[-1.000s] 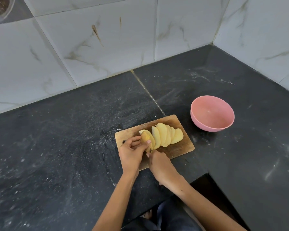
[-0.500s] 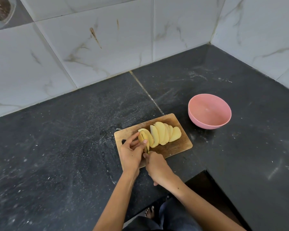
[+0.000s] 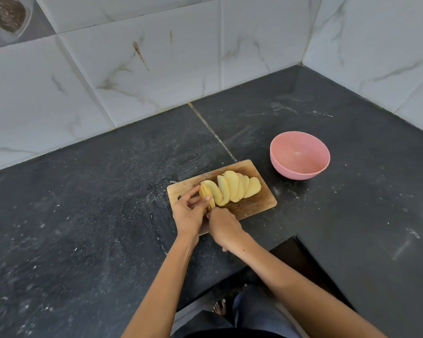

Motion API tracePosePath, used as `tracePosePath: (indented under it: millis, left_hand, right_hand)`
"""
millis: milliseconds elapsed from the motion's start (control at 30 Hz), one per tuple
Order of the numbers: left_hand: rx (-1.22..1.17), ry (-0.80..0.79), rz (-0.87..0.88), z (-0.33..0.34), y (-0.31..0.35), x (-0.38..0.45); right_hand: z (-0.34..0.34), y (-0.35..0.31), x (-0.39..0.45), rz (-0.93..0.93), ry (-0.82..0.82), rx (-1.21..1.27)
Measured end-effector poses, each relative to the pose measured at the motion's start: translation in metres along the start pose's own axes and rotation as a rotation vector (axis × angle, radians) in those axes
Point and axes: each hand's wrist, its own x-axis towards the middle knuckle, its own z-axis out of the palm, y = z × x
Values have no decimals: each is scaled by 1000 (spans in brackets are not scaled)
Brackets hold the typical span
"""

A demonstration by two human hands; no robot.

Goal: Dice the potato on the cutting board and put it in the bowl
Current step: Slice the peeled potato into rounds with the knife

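Note:
A small wooden cutting board (image 3: 257, 206) lies on the dark counter. Several pale yellow potato slices (image 3: 232, 189) lean in a fanned row across it. At the row's left end my left hand (image 3: 189, 212) pinches the last uncut piece of potato (image 3: 203, 191). My right hand (image 3: 224, 226) is curled round a knife handle hidden in the fist. Only a sliver of blade shows, set in the potato just right of my left fingertips. A pink bowl (image 3: 299, 154) stands empty on the counter to the right of the board.
White marble-look tiled walls (image 3: 144, 57) close the counter at the back and the right. The dark speckled counter (image 3: 83, 215) is L-shaped, with a cut-out edge near my right forearm. My legs and a bare foot show below.
The knife hand has worked slightly at the left end of the potato. The slices and bowl lie as before; the view has shifted a little.

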Motion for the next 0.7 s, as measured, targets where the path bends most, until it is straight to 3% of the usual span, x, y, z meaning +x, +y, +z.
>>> tracePosePath:
  millis: [433,700]
  left_hand:
    - [85,48,48,1,0,-5]
    - [50,25,-13,-2,-2,-3]
  right_hand:
    - [16,22,-17,-56,49,-92]
    - [-9,51,-32,53,-62,-57]
